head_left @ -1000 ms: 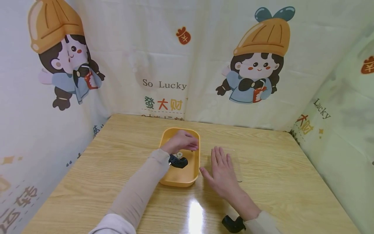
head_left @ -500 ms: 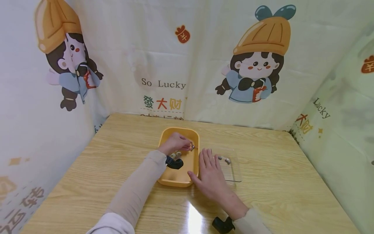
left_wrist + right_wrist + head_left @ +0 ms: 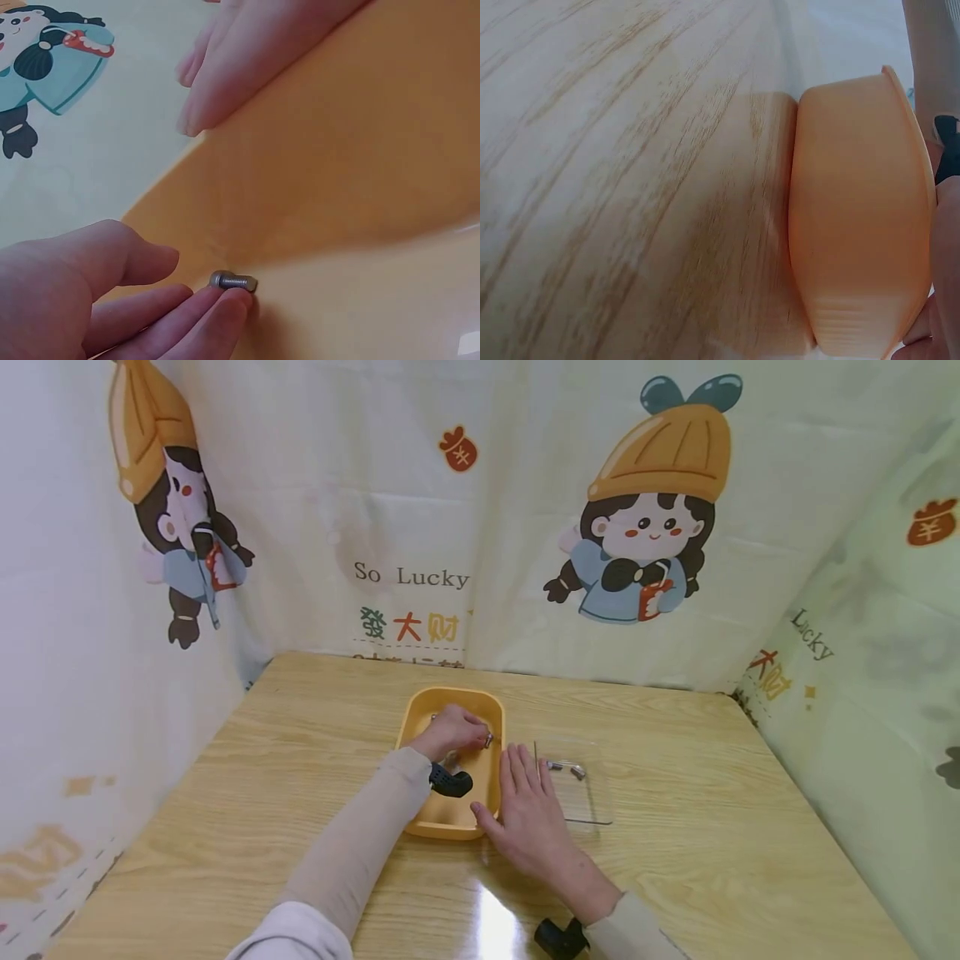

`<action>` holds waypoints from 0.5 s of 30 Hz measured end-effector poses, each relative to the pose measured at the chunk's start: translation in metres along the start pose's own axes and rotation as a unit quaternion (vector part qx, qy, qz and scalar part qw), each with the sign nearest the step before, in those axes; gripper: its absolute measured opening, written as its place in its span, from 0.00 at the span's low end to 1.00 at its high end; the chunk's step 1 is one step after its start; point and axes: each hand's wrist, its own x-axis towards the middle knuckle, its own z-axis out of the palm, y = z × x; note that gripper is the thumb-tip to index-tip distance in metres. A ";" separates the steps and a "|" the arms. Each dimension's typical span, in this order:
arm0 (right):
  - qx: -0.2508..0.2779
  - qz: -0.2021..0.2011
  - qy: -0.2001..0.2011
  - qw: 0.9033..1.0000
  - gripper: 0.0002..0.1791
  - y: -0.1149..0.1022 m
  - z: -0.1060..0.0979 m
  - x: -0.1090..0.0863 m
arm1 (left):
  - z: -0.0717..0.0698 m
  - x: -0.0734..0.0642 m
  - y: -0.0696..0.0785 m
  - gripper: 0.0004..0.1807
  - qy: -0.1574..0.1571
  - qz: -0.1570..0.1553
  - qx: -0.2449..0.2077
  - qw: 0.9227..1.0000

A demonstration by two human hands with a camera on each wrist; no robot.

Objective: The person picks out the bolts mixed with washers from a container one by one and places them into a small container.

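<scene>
My left hand [image 3: 453,729] reaches into an orange-yellow plastic bin [image 3: 448,832]. A small metal bolt [image 3: 235,281] lies at its fingertips, against the bin's side wall in the left wrist view. The thumb stands apart from the bolt. At the bin's right side, my right hand [image 3: 531,822] has its fingers out straight and touches the rim; its fingertips [image 3: 196,112] hang over the edge in the left wrist view. Small pale pieces [image 3: 453,762] inside the bin are partly hidden by the left wrist.
Right of the bin stands a clear, shallow container [image 3: 596,806], partly behind my right hand, with a few small metal parts [image 3: 577,772]. Black wrist cameras [image 3: 452,782] sit on both forearms. A wooden table [image 3: 697,793] meets printed curtains [image 3: 517,527].
My right hand has moved left from over the clear container to the bin's rim, uncovering the metal parts. The left hand stays in the bin, with a bolt now showing at its fingertips.
</scene>
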 end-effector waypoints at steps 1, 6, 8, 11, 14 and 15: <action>-0.001 0.000 -0.001 1.000 0.47 0.000 0.000 0.000 | 0.000 0.000 0.000 0.14 -0.002 -0.001 -0.004 1.000; -0.009 -0.003 -0.002 1.000 0.47 0.000 0.001 0.000 | 0.001 0.000 0.000 0.17 -0.013 -0.001 -0.049 0.999; -0.011 -0.005 -0.001 1.000 0.47 -0.001 0.001 0.000 | 0.001 0.001 -0.001 0.18 -0.014 0.000 -0.066 0.998; -0.013 -0.007 0.000 1.000 0.47 -0.001 0.001 0.000 | 0.002 0.001 -0.001 0.18 -0.013 -0.003 -0.091 0.996; -0.016 -0.007 0.003 1.000 0.47 -0.001 0.000 0.000 | 0.003 0.002 0.000 0.18 -0.018 -0.012 -0.111 0.994; -0.017 -0.006 0.004 1.000 0.47 -0.001 0.000 0.000 | 0.004 0.002 0.001 0.18 -0.019 -0.015 -0.113 0.993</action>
